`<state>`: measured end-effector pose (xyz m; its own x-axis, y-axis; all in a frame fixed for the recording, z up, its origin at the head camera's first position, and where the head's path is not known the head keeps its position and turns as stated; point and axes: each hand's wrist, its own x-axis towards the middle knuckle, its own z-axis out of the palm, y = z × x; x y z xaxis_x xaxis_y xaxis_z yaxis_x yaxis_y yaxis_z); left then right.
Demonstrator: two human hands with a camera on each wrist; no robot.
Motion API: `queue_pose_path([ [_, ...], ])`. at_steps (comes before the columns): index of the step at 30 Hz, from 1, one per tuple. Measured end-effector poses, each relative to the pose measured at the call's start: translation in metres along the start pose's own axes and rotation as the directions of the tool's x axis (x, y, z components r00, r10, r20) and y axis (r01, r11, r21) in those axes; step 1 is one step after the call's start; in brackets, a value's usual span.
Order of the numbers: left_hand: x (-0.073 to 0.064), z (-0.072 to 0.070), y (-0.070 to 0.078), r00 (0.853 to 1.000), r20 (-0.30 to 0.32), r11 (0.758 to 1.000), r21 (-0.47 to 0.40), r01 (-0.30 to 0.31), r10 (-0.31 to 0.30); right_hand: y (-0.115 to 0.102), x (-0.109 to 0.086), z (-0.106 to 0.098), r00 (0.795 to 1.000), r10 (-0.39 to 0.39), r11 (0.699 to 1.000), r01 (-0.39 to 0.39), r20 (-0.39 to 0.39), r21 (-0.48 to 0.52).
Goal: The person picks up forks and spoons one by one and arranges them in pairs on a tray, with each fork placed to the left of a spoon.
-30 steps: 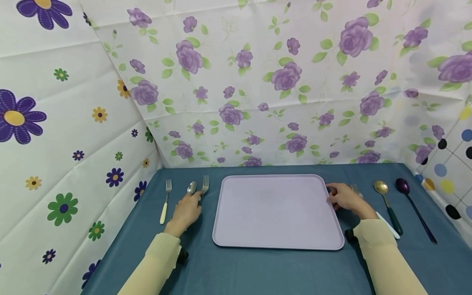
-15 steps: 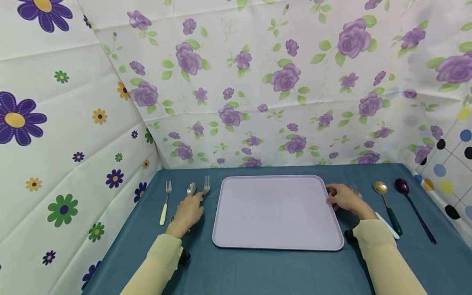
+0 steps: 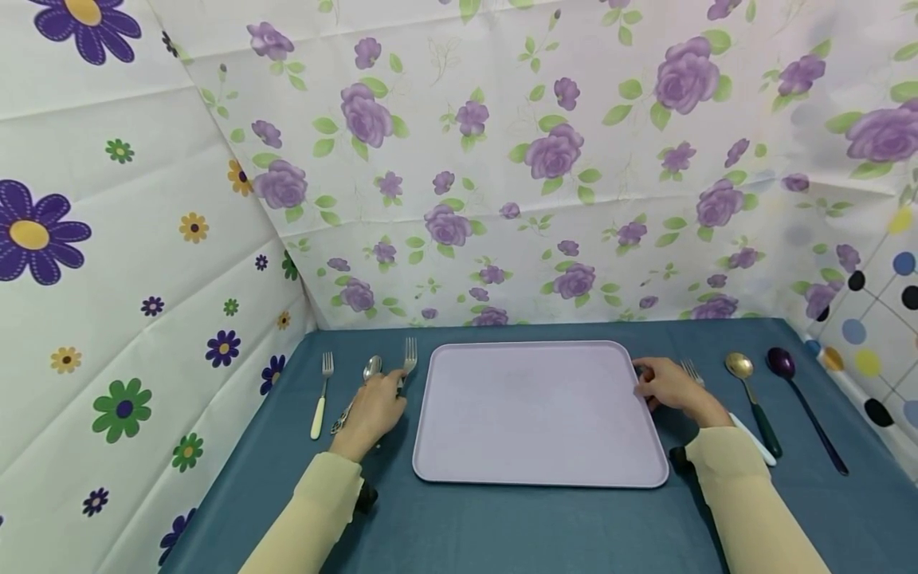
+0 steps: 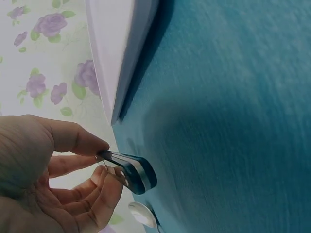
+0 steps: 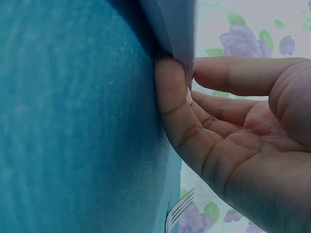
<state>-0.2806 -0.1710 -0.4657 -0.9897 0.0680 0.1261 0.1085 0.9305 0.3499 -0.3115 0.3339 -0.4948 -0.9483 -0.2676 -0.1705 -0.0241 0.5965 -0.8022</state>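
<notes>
- Left hand pinches a metal fork with a dark, silver-striped handle, just left of the tray.
- Right hand grips the right rim of that lavender rectangular tray, set on blue cloth.
- Silver metal spoon lies by the left hand; a yellow-handled fork farther left.
- Green-handled gold spoon and dark purple spoon lie rightmost.

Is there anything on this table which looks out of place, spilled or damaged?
Nothing stands out. I see no spill or damage on the tray or the visible cutlery; the left hand holds one fork, and the right hand grips the tray's edge. Hands hide some parts.
</notes>
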Motion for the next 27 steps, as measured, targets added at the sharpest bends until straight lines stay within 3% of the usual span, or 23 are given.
queue_pose_path([
  [12,0.002,0.004,0.013,0.999,0.001,0.999,-0.022,-0.042,0.042,0.002,0.000,0.000,1.000,0.022,1.000,-0.022,-0.008,0.003],
  [27,0.004,0.010,0.021,0.999,0.032,0.999,-0.019,-0.035,0.036,-0.001,0.000,0.001,1.000,0.023,1.000,-0.023,-0.006,-0.001],
])
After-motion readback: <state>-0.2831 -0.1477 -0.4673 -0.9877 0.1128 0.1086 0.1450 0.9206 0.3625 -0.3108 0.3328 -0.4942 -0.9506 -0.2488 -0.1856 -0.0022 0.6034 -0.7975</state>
